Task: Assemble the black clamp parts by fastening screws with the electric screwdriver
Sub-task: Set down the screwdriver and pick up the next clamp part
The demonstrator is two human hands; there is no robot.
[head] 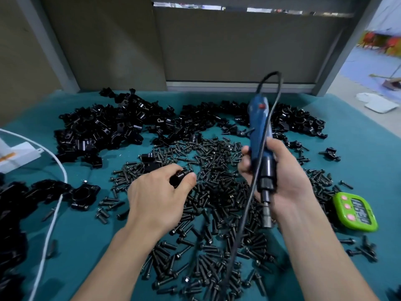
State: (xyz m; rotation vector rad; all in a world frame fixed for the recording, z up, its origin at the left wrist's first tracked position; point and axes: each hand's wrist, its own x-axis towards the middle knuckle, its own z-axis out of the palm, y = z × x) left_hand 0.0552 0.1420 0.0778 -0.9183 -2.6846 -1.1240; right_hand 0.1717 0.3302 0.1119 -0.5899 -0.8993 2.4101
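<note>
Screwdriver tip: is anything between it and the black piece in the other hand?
Only its own black cable, which hangs between the screwdriver gripped by the right hand and the clamp part pinched by the left hand. Otherwise nothing visible.

Grn timer point(355, 211), wht cable point(58, 204)
</note>
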